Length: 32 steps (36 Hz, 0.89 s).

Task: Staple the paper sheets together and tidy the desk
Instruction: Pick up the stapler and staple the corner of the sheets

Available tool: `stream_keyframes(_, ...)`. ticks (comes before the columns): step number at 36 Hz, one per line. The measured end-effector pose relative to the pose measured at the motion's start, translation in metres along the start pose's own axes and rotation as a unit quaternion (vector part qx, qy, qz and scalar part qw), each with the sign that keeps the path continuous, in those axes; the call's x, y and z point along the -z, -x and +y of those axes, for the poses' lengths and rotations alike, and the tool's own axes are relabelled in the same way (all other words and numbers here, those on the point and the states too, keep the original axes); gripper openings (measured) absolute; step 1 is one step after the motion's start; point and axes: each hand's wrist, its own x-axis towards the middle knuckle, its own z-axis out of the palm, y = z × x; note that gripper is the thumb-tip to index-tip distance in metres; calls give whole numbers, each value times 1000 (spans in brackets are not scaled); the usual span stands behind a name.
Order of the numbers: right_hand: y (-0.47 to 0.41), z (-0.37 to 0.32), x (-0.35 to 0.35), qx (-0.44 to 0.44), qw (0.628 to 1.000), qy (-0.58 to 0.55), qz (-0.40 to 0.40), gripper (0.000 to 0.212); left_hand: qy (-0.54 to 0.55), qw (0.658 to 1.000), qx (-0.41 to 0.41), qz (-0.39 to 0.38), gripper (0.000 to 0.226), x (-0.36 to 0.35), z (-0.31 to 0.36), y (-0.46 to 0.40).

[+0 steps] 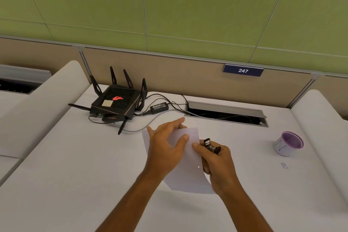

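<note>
Centrally, the left hand [167, 147] lies flat, fingers spread, on the upper left part of the paper sheets [190, 173], pinning them to the desk [79, 184]. The right hand [218, 167] is curled around a small dark stapler [211, 146]; its thumb rests on the paper's right edge, just beside the stapler. The stapler's long axis runs diagonally, its metal front end pointing up and left toward the top right corner of the sheets, which it nearly touches. Whether the stapler's mouth has the paper inside it cannot be told. The sheets form one white stack, long axis running away from the person and leaning slightly left; the number of sheets cannot be counted.

One black router [115, 102] with several upright antennas stands at the far left of the white desk, a power adapter [159, 108] and cables just beside it. One open cable tray [226, 113] is set into the desk beyond the paper. One purple-rimmed cup [288, 143] stands well apart to the right, with a few tiny scraps [284, 165] near it. A beige partition bears one blue number plate [243, 70] reading 247; green wall panels [169, 5] rise behind.
</note>
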Motion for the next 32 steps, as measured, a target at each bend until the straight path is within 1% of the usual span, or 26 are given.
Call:
stream_keyframes(4,3,-6,1,-21,999,-26,-25,23,-53,998,-10,-35,51,12,12,-8)
stream_keyframes(7,5,-11,-1,-27,999,-35,-31,20,-52,997,-3,-61,54,15,19,-11)
stream_keyframes(10,6,-13,-3,-18,999,-25,-37,20,-37,997,-1,-69,52,16,25,-13)
stream_keyframes(13,8,-13,-5,-15,999,-15,-40,18,-26,998,3,-65,46,14,28,-13)
stream_keyframes(18,7,-9,-5,-23,999,-3,-33,19,-11,999,10,-51,47,10,29,-14)
stream_keyframes(24,8,-12,-5,-24,999,-12,-27,17,1,1000,-4,-24,43,8,27,-10)
stream_keyframes(26,6,-12,-5,-26,999,-15,-17,17,2,1000,-18,1,50,5,25,-8)
stream_keyframes(30,1,-11,-6,-25,999,-37,20,17,-24,998,-43,26,83,-2,18,4)
stream_keyframes(32,-2,-10,-7,-24,998,-42,44,17,-17,999,-35,19,92,-6,12,16)
